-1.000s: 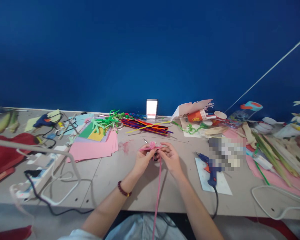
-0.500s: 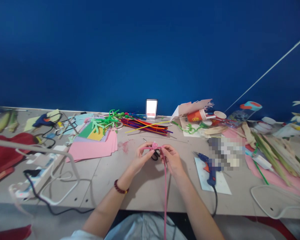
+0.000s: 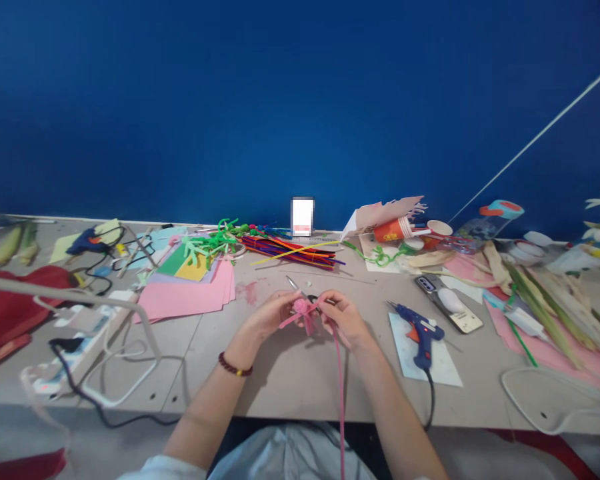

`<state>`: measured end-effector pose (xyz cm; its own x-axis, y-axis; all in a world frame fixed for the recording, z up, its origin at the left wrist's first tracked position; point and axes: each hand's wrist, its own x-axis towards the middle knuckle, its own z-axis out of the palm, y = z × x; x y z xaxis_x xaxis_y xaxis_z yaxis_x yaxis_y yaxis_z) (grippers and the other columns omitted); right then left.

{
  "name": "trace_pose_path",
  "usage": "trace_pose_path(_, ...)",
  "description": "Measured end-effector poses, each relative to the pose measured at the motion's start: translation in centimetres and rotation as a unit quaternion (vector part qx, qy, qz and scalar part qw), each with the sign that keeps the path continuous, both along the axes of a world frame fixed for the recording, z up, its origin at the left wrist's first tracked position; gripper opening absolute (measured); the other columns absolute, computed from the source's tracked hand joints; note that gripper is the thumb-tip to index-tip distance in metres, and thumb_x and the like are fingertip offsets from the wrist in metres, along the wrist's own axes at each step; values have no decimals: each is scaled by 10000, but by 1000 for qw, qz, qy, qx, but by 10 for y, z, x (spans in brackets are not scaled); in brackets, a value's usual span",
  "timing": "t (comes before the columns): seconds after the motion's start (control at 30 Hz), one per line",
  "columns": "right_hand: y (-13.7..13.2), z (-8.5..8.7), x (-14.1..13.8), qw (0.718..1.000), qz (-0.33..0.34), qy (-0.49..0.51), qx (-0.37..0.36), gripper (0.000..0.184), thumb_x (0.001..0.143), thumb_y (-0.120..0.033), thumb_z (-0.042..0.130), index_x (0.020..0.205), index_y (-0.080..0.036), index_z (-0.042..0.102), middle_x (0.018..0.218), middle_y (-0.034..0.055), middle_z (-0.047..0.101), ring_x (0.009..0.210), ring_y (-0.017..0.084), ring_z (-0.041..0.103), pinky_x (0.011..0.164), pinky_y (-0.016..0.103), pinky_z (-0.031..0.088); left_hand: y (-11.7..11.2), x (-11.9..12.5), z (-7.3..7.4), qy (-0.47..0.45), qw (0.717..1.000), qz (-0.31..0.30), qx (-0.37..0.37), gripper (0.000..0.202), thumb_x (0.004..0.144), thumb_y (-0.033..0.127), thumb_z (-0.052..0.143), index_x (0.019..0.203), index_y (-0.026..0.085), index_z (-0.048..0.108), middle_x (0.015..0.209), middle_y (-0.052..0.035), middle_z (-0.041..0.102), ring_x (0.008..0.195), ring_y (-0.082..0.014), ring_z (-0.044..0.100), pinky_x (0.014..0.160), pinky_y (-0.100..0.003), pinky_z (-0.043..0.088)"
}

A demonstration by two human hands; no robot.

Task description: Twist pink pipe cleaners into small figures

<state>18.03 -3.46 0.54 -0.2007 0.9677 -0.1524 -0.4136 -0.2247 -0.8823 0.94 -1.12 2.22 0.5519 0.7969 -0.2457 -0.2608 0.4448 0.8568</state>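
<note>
Both left hand (image 3: 269, 315) and right hand (image 3: 344, 319), curled nearly shut, now grip the pink pipe-cleaner flower (image 3: 304, 308) lower than before.

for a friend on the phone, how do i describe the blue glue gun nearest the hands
On the beige table in front of the blue wall, look right of the person's right hand. A blue hot glue gun lies there on a pale paper sheet, its black cord running over the table's front edge. The other blue glue gun sits far left, among tangled wires.
</note>
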Motion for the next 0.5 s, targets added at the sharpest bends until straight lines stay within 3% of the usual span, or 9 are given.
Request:
trace_pose_path(0.27, -1, 7, -6, 1000, 22, -12, 11, 255, 613, -340, 775, 724, -169, 623, 570, -40, 579, 390, 46, 442, 310, 139, 324, 0, 2, -1, 0, 1000, 15, -5, 193, 581, 276, 787, 653, 126, 689, 608, -56, 654, 551, -127, 592, 543, -221, 444)
trace_pose_path(0.5, 1, 2, -6, 999, 3, -29, 42, 233, 640, -341, 759, 754, -171, 646, 609, -34, 582, 376, 28, 414, 314, 144, 316, -1, 5, -3, 23, 998, 64, 12, 186, 595, 264, 782, 658, 116, 689, 595, -45, 647, 532, -103, 571, 514, -198, 416)
